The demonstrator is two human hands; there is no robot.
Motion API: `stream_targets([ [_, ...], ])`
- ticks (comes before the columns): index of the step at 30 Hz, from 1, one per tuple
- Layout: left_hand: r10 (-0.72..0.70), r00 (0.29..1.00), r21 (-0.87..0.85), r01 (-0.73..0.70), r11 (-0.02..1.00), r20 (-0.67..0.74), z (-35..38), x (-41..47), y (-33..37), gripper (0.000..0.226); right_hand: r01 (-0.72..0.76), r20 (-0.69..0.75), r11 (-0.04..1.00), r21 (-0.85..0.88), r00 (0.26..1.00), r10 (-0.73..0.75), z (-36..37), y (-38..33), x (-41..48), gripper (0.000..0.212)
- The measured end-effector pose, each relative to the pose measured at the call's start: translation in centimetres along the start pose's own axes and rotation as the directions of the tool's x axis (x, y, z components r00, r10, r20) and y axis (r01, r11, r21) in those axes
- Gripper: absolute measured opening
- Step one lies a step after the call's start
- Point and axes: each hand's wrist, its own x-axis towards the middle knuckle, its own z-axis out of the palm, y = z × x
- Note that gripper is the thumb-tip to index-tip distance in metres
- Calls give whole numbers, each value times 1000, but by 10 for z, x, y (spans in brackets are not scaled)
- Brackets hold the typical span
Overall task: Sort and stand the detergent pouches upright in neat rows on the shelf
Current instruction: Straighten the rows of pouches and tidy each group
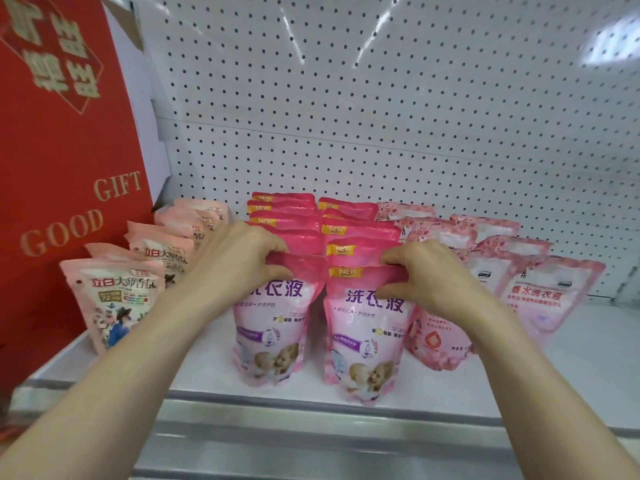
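Pink plastic fills the shelf (519,368) in front of you. Two rows of hot-pink detergent pouches run back from the front edge towards the white pegboard panel (381,116), all standing upright. The left front pouch (273,334) and the right front pouch (367,344) stand side by side near the shelf lip, their top corners touching.

To their left, a row of pale pink pouches (114,299) leans a little. Just beside that row, a tall red gift box (69,150) closes off that end. To the right, the rose-patterned pouches (540,296) stand in looser rows. One rose pouch (436,337) sits just beside the right front pouch, partly hidden by your right wrist.

Both your bare forearms reach in from below and converge on the middle. Your left grip (242,258) is closed on the top seam of the left front pouch, with the fingers curled over the back and the thumb on the front. Your right grip (426,275) pinches the top seam of the right front pouch the same way, knuckles up and fingers curled over the edge.
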Motion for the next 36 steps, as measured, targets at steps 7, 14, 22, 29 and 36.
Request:
stream_targets([
  [7, -41, 997, 2, 41, 999, 64, -6, -1, -3, 33, 21, -24, 997, -73, 999, -23, 7, -9, -2, 49],
  [14, -25, 998, -4, 26, 1000, 64, -9, -4, 1, 33, -80, -149, 996, -48, 986, 72, 23, -4, 5, 54],
  [22, 46, 956, -379, -159, 911, -290, 60, -82, 65, 55, -80, -96, 883, 463, 986, 139, 0, 9, -16, 44],
  [29, -376, 927, -727, 261, 635, 4, 128, -134, 112, 99, -18, -153, 646, 763, 966, 208, 20, 9, -39, 9],
  [36, -342, 909, -820, 378, 431, 239, 131, -114, 117, 108, 51, -123, 307, 950, 968, 219, 23, 17, -47, 14],
])
